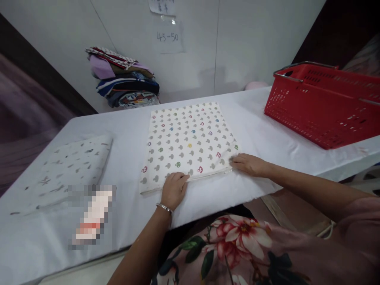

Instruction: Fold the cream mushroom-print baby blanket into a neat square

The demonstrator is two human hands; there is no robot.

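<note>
A folded white cloth [184, 136] printed with grey and coloured mushrooms lies flat on the table in front of me. On its near edge, left of the middle, rests my left hand [174, 190], fingers laid over the fabric and a silvery bracelet on the wrist. My right hand [248, 164] is at the near right corner, its fingers together and closed on the cloth's edge. The undersides of both hands are hidden. To the left lies another folded white cloth [77, 168] with a sparse dark print, apart from my hands.
A white-covered table [130, 221] carries the cloths. At the right stands a red plastic basket [323, 107] with metal handles. Behind the far edge is a stack of folded textiles [127, 81]. A paper reading 45-50 [168, 37] hangs on the wall. A pixelated patch covers something at left front.
</note>
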